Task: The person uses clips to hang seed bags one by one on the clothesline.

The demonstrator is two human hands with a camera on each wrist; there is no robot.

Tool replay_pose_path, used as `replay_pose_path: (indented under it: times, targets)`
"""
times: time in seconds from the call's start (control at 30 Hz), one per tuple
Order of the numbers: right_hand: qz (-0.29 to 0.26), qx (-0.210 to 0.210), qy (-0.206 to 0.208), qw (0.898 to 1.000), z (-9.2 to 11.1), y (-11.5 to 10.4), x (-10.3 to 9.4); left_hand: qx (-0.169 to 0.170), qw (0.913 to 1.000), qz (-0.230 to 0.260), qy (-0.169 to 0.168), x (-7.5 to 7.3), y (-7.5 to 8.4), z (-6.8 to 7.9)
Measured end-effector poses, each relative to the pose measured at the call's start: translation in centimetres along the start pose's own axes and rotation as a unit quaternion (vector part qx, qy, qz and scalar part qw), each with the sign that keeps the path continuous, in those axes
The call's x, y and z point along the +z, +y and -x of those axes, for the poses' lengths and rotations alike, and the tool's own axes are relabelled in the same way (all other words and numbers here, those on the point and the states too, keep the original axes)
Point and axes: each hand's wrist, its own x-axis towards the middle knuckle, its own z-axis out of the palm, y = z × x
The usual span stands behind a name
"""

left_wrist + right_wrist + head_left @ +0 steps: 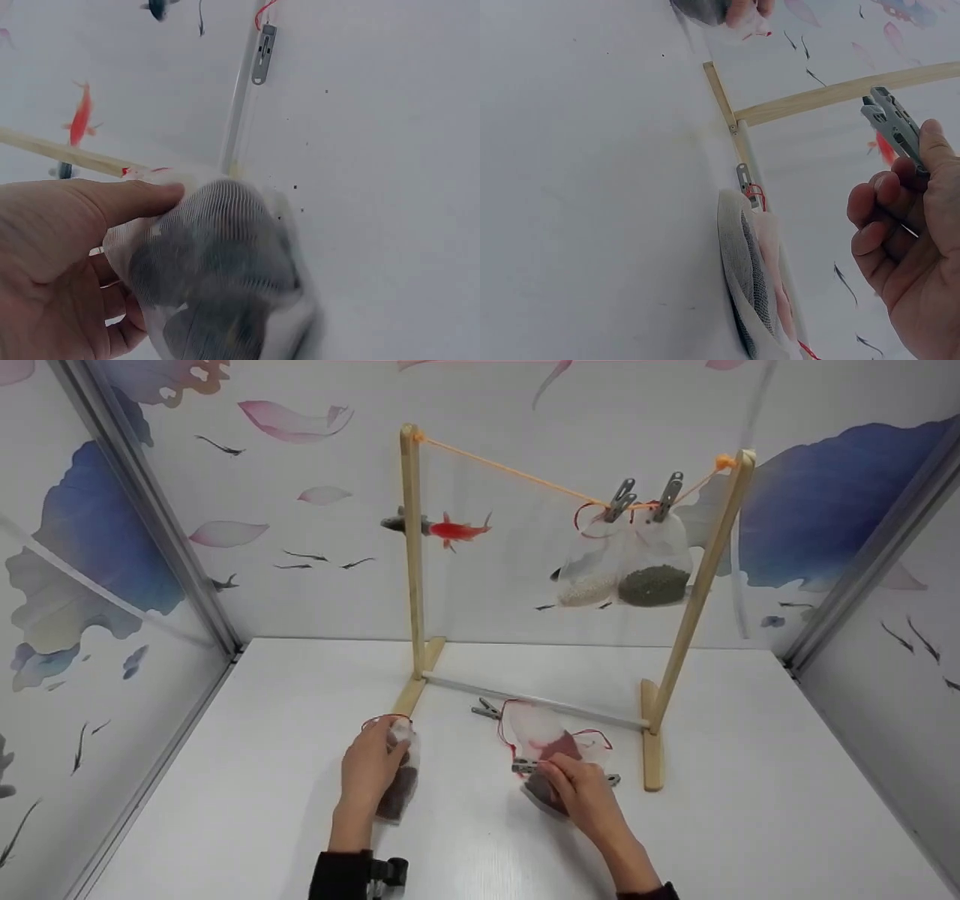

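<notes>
My left hand point(366, 769) grips the upper part of a white mesh drawstring bag point(399, 796) with dark lumps inside; thumb and fingers pinch the mesh in the left wrist view. A grey metal clothespin point(895, 124) is pinched between the thumb and fingers of my right hand point(589, 795). Below and beyond that hand lie a mesh bag with dark contents point(541, 795) and one with reddish contents point(559, 745), both with red cords. Another clothespin point(487, 708) lies beside the reddish bag, and part of a further clip point(613, 780) shows right of my fingers.
A wooden stand point(412, 555) holds a sagging orange string point(517, 473). Two mesh bags, one with pale grains point(585, 589) and one with green grains point(655, 586), hang from it by clothespins point(669, 496). A white crossbar point(532, 699) joins the feet. Printed panels surround the table.
</notes>
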Motion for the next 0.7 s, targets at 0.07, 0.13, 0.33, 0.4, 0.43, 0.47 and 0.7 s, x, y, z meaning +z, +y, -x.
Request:
replay_pose_path:
  times: [0.07, 0.13, 0.33, 0.4, 0.43, 0.47, 0.7]
  targets:
    - [0.004, 0.003, 0.001, 1.000, 0.0, 0.0, 0.0, 0.003, 0.9997, 0.022, 0.008, -0.4, 0.5, 0.0]
    - [0.003, 0.002, 0.004, 1.000, 0.0, 0.0, -0.1, 0.013, 0.9986, 0.048, 0.017, -0.8, 1.0, 0.0]
    - [0.004, -0.041, 0.054, 0.998, 0.0, 0.2, -0.1, 0.070, 0.9908, 0.115, 0.017, -1.6, 2.2, 0.1]
    - [0.007, -0.053, 0.074, 0.996, 0.0, 0.3, -0.2, 0.085, 0.9867, 0.138, 0.004, -1.6, 2.5, 0.2]
    - [0.009, -0.058, 0.083, 0.995, 0.0, 0.3, -0.2, 0.093, 0.9845, 0.149, -0.002, -1.6, 2.8, 0.2]
    - [0.012, -0.061, 0.090, 0.994, 0.0, 0.3, -0.2, 0.102, 0.9821, 0.158, -0.008, -1.5, 3.0, 0.3]
    - [0.010, -0.052, 0.097, 0.994, 0.0, 0.3, -0.2, 0.155, 0.9696, 0.181, -0.055, -0.8, 4.7, 0.8]
